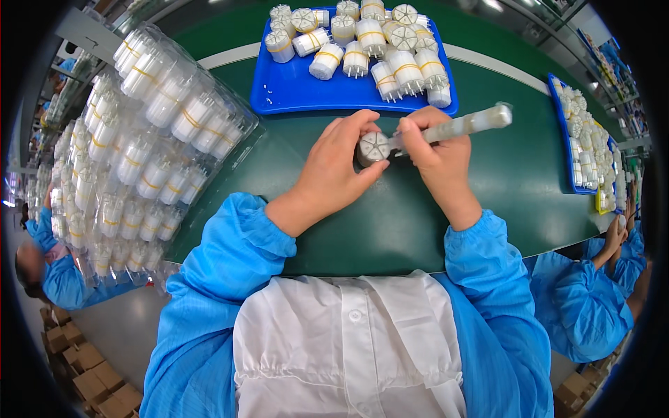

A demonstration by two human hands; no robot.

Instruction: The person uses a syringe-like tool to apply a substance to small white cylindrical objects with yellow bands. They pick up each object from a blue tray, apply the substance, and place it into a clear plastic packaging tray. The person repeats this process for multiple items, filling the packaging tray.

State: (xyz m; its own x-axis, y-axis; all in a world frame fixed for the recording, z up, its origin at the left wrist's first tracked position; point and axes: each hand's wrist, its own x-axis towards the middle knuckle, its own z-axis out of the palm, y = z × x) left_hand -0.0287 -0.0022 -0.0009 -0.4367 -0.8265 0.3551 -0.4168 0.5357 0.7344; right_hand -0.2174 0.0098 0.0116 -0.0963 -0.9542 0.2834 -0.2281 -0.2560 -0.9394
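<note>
My left hand [333,160] closes around a short cylindrical part [374,148] whose round face, turned upward, is divided into wedge-shaped sections. Thumb and fingers grip the part from its left side, just above the table. In my right hand [442,166] is a translucent white, pen-shaped tube [477,122], held like a pen. Its narrow tip points left and meets or nearly meets the part's right edge; I cannot tell if they touch. Beyond my hands, a blue tray [286,102] carries several similar white cylinders [371,36] with yellow bands, many with pins.
Clear plastic trays [240,129] full of banded white cylinders are stacked at the left. Another blue tray [580,187] of such parts stands at the right edge of the green table [334,247]. Co-workers in blue sleeves [582,299] sit at both sides; cardboard boxes [97,380] lie lower left.
</note>
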